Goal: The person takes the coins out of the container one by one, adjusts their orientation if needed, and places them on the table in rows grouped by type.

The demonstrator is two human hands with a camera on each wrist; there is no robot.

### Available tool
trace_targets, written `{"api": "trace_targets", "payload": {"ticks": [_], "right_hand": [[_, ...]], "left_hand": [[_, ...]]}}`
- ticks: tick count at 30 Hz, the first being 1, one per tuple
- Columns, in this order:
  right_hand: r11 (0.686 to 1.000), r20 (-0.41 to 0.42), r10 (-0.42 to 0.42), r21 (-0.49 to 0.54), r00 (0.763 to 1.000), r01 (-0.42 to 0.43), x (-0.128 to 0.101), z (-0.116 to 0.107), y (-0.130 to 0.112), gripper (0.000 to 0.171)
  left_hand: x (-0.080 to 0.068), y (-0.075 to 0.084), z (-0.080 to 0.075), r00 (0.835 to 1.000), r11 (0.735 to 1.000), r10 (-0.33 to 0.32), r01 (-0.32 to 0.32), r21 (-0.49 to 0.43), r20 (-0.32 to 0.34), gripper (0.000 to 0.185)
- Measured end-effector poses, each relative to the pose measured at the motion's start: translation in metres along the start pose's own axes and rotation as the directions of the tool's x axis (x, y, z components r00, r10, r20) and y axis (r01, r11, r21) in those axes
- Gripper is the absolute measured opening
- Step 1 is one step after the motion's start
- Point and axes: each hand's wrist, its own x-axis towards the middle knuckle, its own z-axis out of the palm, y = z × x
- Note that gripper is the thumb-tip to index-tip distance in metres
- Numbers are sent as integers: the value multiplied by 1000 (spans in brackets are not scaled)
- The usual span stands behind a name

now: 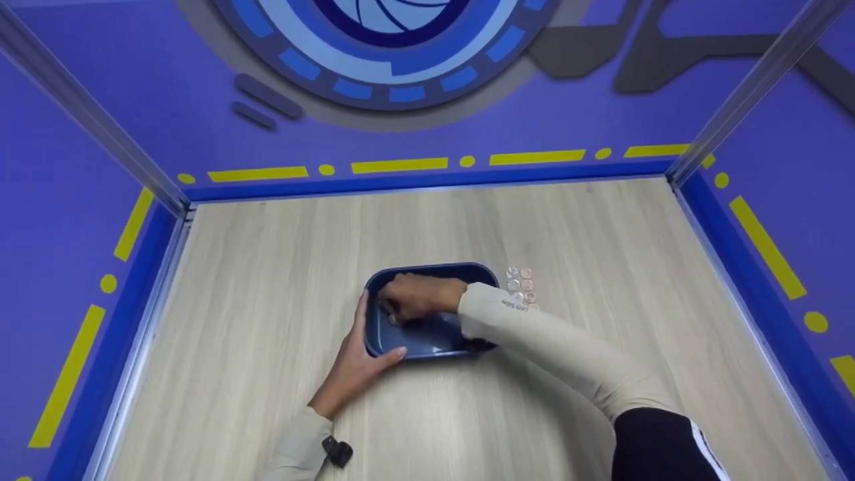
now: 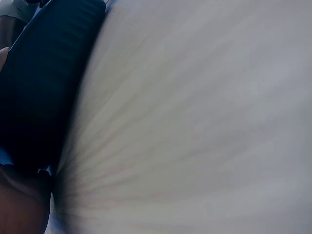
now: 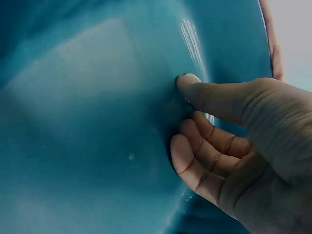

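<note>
A dark blue plastic tub (image 1: 427, 344) stands mid-table. My left hand (image 1: 357, 364) holds its near left corner, fingers along the outside of the left wall and thumb over the front rim. Inside the tub is my right hand (image 1: 417, 295), reaching across from the right with bent fingers. In the right wrist view, the thumb (image 3: 219, 100) touches the tub floor (image 3: 97, 107) near the end wall, and three curled fingertips sit beside it. The index finger is hidden, so whether a small thing lies under the thumb cannot be told. Coins (image 1: 514, 285) lie right of the tub.
The coins form two columns, silver-coloured and copper-coloured (image 1: 528, 284), partly covered by the right sleeve (image 1: 554, 341). A wood-patterned table (image 1: 267, 267) carries everything. Purple panels with yellow marks (image 1: 399, 165) enclose its back and sides. A black strap (image 1: 337, 452) sits on the left wrist.
</note>
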Motion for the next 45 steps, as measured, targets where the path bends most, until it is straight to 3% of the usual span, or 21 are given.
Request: {"api": "trace_targets", "payload": {"ticks": [8, 11, 20, 28, 34, 45], "right_hand": [[999, -28, -40, -13, 999, 40, -22, 1, -2, 9], [999, -55, -38, 11, 998, 39, -36, -3, 2, 2], [994, -161, -16, 100, 987, 33, -74, -10, 13, 8], [981, -296, 27, 193, 955, 32, -111, -14, 30, 10], [961, -351, 90, 278, 932, 11, -140, -18, 42, 9], [895, -430, 191, 445, 882, 23, -175, -6, 57, 7]], "left_hand": [[0, 0, 2, 1000, 1000, 2, -2, -3, 10, 127], [2, 1, 2, 1000, 1000, 7, -7, -3, 8, 127], [-4, 2, -1, 1000, 1000, -20, 20, 5, -16, 128], [-1, 3, 0, 1000, 1000, -12, 13, 16, -15, 128], [7, 6, 0, 1000, 999, 5, -5, 32, -5, 128], [1, 2, -1, 1000, 999, -19, 20, 37, -10, 128]]}}
